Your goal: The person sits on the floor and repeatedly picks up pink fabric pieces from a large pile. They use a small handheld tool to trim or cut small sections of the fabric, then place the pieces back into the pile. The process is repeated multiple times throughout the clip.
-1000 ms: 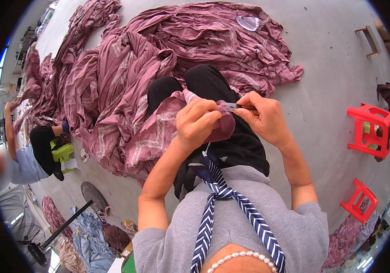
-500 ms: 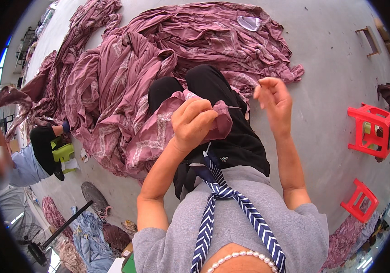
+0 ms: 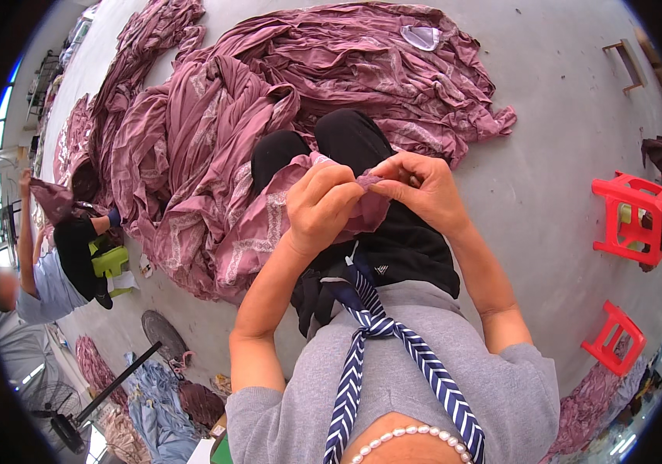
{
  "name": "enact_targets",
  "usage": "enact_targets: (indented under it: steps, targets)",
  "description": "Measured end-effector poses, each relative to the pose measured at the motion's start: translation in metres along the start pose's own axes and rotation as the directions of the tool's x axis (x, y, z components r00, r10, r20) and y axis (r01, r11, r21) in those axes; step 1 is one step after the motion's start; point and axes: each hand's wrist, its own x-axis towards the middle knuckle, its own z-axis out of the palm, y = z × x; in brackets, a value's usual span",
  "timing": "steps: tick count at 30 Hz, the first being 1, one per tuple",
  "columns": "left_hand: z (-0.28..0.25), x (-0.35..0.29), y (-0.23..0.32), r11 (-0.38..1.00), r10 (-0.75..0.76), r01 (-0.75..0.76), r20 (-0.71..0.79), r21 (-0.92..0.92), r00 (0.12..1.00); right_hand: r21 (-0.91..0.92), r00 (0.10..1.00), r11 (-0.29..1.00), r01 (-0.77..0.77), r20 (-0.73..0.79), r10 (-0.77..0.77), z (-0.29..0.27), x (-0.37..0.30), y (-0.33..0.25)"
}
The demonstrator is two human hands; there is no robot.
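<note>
Over my lap lies a length of mauve cloth [image 3: 369, 215] with a pale patterned band, running into the heap on the floor. My left hand [image 3: 320, 207] is closed on its gathered edge, knuckles up. Thumb and forefinger of my right hand [image 3: 422, 191] pinch the same edge, close beside the left fingertips. Whether a small tool or thread is also in that pinch is too small to tell.
A large mauve fabric pile [image 3: 354, 62] spreads ahead and left, a pale oval piece [image 3: 421, 37] on it. At the right stand two red stools [image 3: 632, 219]. Another person [image 3: 60, 278] sits at the left handling cloth. A fan [image 3: 64, 425] stands lower left.
My right hand has come in from the right, from apart in the air to the cloth edge at my left hand. The other person's raised cloth has shifted.
</note>
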Motion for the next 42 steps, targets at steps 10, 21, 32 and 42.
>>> enact_targets:
  steps: [10, 21, 32, 42]
  targets:
    - [0.0, -0.005, -0.006, 0.98, -0.197, 0.2, -0.085, 0.022, 0.977, -0.23, 0.929, 0.966, 0.121, -0.316, -0.191, -0.003, -0.015, 0.002]
    - [-0.016, -0.01, -0.021, 0.213, -0.661, 0.861, 0.58, -0.463, 0.475, 0.212, 0.993, 0.973, -0.095, -0.043, 0.106, -0.014, -0.005, 0.0]
    - [-0.002, -0.022, -0.021, -0.087, -0.692, 0.776, 0.598, -0.625, 0.404, 0.056, 0.988, 0.993, -0.101, -0.115, 0.107, -0.016, -0.001, 0.008]
    - [0.003, -0.003, -0.007, -0.128, -0.773, 0.739, 0.534, -0.661, 0.344, -0.582, 0.945, 0.801, 0.137, -0.166, -0.283, -0.008, -0.014, -0.022]
